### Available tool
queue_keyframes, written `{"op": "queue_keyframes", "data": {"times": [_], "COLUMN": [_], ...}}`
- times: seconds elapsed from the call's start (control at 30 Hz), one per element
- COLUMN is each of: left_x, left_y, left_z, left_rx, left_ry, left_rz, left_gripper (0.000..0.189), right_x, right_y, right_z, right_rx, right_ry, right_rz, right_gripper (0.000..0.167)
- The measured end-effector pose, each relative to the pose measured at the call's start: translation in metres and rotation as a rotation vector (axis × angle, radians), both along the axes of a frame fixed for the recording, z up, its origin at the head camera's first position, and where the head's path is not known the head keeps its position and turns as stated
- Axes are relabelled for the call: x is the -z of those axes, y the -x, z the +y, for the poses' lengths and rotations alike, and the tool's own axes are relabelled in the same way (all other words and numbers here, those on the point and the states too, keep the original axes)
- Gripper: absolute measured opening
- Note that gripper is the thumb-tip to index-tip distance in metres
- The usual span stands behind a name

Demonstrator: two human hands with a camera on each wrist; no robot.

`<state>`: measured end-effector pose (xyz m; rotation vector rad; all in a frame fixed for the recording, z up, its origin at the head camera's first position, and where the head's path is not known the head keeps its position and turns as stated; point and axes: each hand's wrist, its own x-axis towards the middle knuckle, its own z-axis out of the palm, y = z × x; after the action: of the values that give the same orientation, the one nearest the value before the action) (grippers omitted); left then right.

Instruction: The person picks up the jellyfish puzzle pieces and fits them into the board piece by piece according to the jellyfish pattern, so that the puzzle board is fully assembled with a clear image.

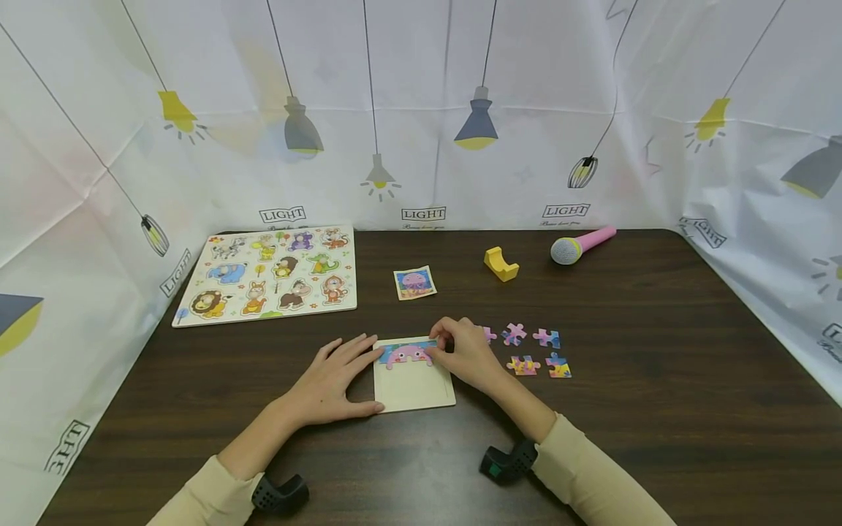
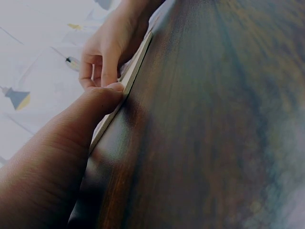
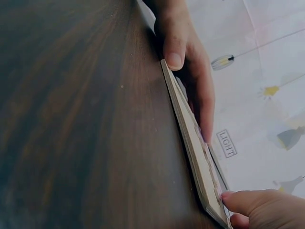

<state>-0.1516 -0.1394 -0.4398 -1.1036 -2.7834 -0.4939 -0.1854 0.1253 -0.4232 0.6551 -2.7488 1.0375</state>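
A square wooden puzzle board (image 1: pixel 414 391) lies flat in front of me, its lower part bare wood. Along its top edge runs a row of jigsaw pieces (image 1: pixel 408 355) showing a pink animal on blue. My left hand (image 1: pixel 329 386) spreads at the board's left side, thumb at the lower left corner and straight fingers reaching the top row. At the upper right corner, my right hand (image 1: pixel 472 354) pinches a jigsaw piece mostly hidden by its fingers. In the right wrist view, the right thumb (image 3: pixel 248 201) sits right at the board's edge.
Several loose jigsaw pieces (image 1: pixel 524 365) lie right of the board. Behind stand a small picture card (image 1: pixel 415 283), a yellow curved block (image 1: pixel 501 264) and a pink toy microphone (image 1: pixel 582 245). An animal puzzle board (image 1: pixel 263 274) is at the back left. A printed cloth (image 1: pixel 421 146) borders the table.
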Motion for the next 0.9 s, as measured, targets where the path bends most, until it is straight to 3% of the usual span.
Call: {"op": "queue_keyframes", "data": {"times": [0.9], "left_x": [-0.001], "left_y": [0.000], "left_z": [-0.001], "left_rx": [0.013], "left_ry": [-0.027], "left_rz": [-0.009], "left_gripper": [0.085], "right_x": [-0.018], "right_y": [-0.001], "right_z": [0.005], "right_rx": [0.009], "right_ry": [-0.047], "right_rz": [0.088], "right_gripper": [0.016]}}
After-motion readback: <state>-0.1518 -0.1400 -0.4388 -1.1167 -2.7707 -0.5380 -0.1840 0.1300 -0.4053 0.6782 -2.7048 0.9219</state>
